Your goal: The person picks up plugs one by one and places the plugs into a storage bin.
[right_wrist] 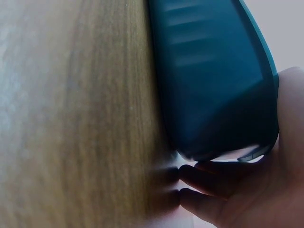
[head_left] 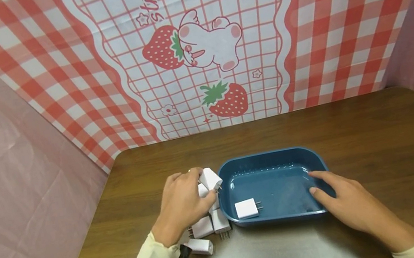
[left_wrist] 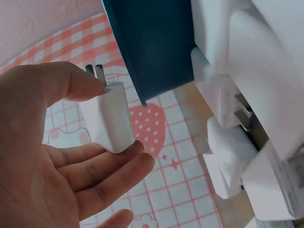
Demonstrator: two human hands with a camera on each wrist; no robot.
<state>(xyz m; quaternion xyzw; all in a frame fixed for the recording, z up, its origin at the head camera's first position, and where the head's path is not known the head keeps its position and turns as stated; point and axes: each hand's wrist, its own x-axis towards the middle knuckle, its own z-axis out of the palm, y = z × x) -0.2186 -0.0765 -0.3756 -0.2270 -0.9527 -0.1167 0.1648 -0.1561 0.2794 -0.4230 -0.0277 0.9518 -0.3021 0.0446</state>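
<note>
My left hand (head_left: 182,204) pinches a white plug-in charger (head_left: 210,178) between thumb and fingers, just beyond the left rim of a blue plastic basin (head_left: 278,185). In the left wrist view, two metal prongs of this charger (left_wrist: 111,118) stick out by the thumb tip. One white charger (head_left: 247,208) lies inside the basin at its near left, prongs to the right. At the basin's right end, my right hand (head_left: 351,203) grips the rim, thumb and index finger over the inner side. The right wrist view shows other fingers (right_wrist: 204,183) low against the outside.
Several more white chargers (head_left: 202,227) lie heaped on the brown wooden table (head_left: 146,162), left of the basin and partly under my left hand. Behind the table hangs a red-and-white strawberry cloth (head_left: 217,45). Pink curtains (head_left: 10,157) flank both sides.
</note>
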